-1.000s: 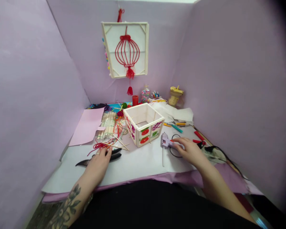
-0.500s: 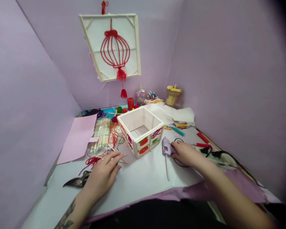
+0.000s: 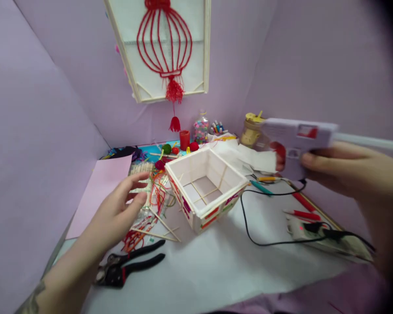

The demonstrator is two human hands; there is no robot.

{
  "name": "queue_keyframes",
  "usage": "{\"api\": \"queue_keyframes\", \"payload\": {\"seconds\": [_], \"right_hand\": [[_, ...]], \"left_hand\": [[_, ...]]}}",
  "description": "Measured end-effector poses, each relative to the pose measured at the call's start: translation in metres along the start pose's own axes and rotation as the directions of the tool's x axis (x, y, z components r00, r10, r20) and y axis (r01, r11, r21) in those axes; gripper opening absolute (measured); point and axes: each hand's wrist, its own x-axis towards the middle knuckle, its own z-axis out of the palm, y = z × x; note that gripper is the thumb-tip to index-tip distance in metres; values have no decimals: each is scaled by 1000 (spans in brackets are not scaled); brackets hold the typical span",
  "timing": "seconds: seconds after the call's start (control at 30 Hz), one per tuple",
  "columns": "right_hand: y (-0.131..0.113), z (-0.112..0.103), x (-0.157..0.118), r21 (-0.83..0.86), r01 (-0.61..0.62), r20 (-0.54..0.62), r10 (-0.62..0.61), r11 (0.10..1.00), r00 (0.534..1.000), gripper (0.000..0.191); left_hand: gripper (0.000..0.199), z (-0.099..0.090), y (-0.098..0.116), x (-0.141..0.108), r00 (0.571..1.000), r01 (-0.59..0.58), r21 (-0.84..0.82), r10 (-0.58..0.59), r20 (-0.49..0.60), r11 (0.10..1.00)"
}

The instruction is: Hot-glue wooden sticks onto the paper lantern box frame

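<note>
My right hand (image 3: 356,168) grips a lilac hot glue gun (image 3: 293,135) by its handle, raised above the table's right side, with a glue stick (image 3: 373,141) sticking out of its back end. The fingers of my left hand (image 3: 121,209) are apart, and nothing is in them. That hand hovers over a bag of wooden sticks (image 3: 141,169) and tangled red and orange yarn (image 3: 157,189). Black-handled pruning shears (image 3: 131,264) lie below it, near some loose thin sticks (image 3: 163,224). Between my hands stands an open white box frame (image 3: 203,209) with coloured pictures on its sides.
A framed panel with a red lantern design (image 3: 165,43) hangs at the back. Behind the box are a red candle (image 3: 184,140), a jar of pompoms (image 3: 201,128) and a yellow-lidded cup (image 3: 251,131). The gun's black cord (image 3: 249,231) loops across the right towards a power strip (image 3: 298,231).
The glue gun has come up off the table in my right hand and swung right. My left hand has lifted from the loose sticks and moved left, uncovering the shears' handles.
</note>
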Motion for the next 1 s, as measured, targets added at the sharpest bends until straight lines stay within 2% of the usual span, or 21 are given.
{"api": "queue_keyframes", "payload": {"seconds": [0.03,0.07,0.13,0.23,0.3,0.37,0.5,0.6,0.67,0.77,1.0], "right_hand": [[-14,7,14,92,-13,84,5,996,996,34],[-27,16,28,114,-22,157,4,993,988,32],[-49,36,53,10,-47,255,43,999,966,30],[-69,65,81,-293,35,378,82,956,922,33],[-74,81,94,-423,99,454,116,901,883,31],[-76,94,104,-502,89,472,186,860,862,29],[-73,115,116,-602,37,437,290,798,851,30],[-70,128,118,-541,-26,493,342,841,800,27],[-69,134,119,-474,-93,527,366,876,767,25],[-68,140,120,-443,-77,547,338,893,766,25],[-70,144,122,-579,-12,528,386,815,757,18]], "left_hand": [[51,2,1,10,999,22,-53,-20,25,998],[51,5,2,18,999,19,-92,-15,44,996],[49,12,2,27,998,-26,-86,30,53,996],[42,22,3,20,979,-205,143,203,26,968],[40,26,4,7,939,-330,337,342,27,882],[38,29,6,-6,900,-411,456,431,66,789],[40,34,9,-19,856,-492,546,492,160,678],[49,37,9,-18,832,-533,565,511,215,630],[54,39,8,-16,807,-574,546,533,254,611],[58,42,7,-14,779,-616,516,557,287,596],[70,45,1,-19,789,-612,496,518,331,616]]}}
